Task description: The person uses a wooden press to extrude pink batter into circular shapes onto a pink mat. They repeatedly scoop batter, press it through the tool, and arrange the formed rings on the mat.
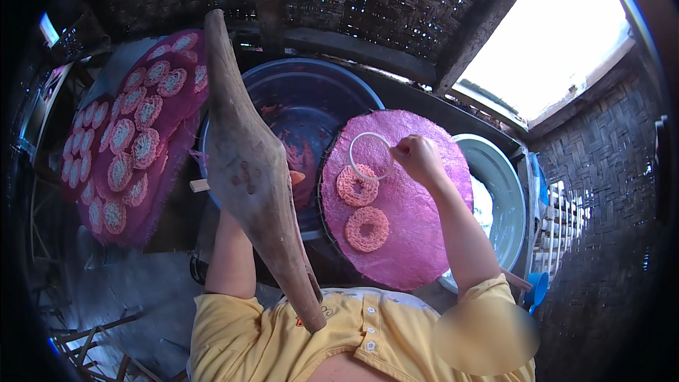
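Pink lacy rings (pixel 367 243) lie near the right hand (pixel 420 158) pinching a white hoop (pixel 351 158).

The person wears a short-sleeved yellow shirt (pixel 417 336), pale round buttons (pixel 370 329) down its front, a small red-and-dark motif (pixel 327 310) beside them
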The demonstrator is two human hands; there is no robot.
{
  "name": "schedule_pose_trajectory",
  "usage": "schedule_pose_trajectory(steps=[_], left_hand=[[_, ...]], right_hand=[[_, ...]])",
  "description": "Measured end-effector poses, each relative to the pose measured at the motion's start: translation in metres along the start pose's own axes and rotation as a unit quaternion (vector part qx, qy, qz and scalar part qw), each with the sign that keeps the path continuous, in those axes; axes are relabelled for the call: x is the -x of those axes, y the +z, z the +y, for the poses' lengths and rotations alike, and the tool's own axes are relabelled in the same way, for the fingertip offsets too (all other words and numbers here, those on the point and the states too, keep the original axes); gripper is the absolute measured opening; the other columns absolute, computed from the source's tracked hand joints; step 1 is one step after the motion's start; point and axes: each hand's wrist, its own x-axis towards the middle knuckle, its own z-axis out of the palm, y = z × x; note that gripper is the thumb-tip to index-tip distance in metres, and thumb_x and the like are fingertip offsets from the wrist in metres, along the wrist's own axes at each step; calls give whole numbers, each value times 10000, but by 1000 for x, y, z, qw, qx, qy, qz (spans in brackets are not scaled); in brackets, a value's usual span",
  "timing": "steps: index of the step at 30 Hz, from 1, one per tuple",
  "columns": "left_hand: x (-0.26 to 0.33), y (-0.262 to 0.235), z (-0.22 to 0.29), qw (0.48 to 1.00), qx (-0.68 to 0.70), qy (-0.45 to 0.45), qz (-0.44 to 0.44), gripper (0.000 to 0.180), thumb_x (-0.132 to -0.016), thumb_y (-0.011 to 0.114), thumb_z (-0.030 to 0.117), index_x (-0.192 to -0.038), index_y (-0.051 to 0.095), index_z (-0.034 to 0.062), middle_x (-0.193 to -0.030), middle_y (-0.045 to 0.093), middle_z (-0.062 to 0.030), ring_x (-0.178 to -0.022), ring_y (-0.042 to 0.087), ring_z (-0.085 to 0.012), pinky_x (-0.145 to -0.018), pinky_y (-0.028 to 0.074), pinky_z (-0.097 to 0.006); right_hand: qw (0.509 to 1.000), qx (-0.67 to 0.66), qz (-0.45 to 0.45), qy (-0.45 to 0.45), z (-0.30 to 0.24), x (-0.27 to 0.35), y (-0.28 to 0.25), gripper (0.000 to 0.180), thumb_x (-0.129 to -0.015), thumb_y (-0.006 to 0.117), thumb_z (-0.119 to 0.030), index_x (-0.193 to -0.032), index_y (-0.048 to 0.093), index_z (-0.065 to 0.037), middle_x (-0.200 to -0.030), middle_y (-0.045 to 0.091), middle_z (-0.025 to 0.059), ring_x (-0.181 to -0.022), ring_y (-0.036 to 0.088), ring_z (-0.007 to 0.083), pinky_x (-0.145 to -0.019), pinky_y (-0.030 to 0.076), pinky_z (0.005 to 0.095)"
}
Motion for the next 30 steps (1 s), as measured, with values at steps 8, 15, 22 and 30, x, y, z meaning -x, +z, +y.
schedule_pose_trajectory(steps=[8, 15, 22, 30], left_hand=[[-9, 2, -8, 999, 36, 8, 18, 473, -941, 391, 360, -1274, 417, 25, -1225, 521, -109, -1133, 514, -215, -1028, 355, -361], [-14, 0, 3, 748, -640, 164, 62, 486, -953, 344, 379, -1325, 373, 69, -1305, 469, -76, -1165, 497, -221, -1027, 357, -396], [-70, -17, 19, -556, -772, 277, 131, 592, -679, 698, 393, -1121, 527, 39, -800, 656, -115, -728, 635, -305, -949, 392, -471], [-135, 51, 41, 528, -832, 171, 2, 696, -877, 393, 524, -1387, 269, 66, -1371, 353, -138, -1295, 300, -298, -1063, 217, -508]], right_hand=[[994, 83, 62, 33, 10, -23, 15, 217, -749, 584, -246, -764, 687, -55, -853, 634, 149, -811, 619, 320, -737, 493, 424], [991, 116, 51, 35, -3, -13, 4, 329, -811, 591, -382, -881, 684, -74, -874, 634, 131, -827, 615, 300, -754, 484, 405], [735, -602, -310, 42, -59, 75, -14, 638, -930, 312, -547, -1093, 543, 25, -891, 627, 114, -806, 614, 215, -689, 492, 331], [677, -654, -330, 64, -8, 69, -44, 647, -896, 293, -609, -1159, 429, -34, -838, 591, 151, -620, 588, 212, -499, 463, 329]])
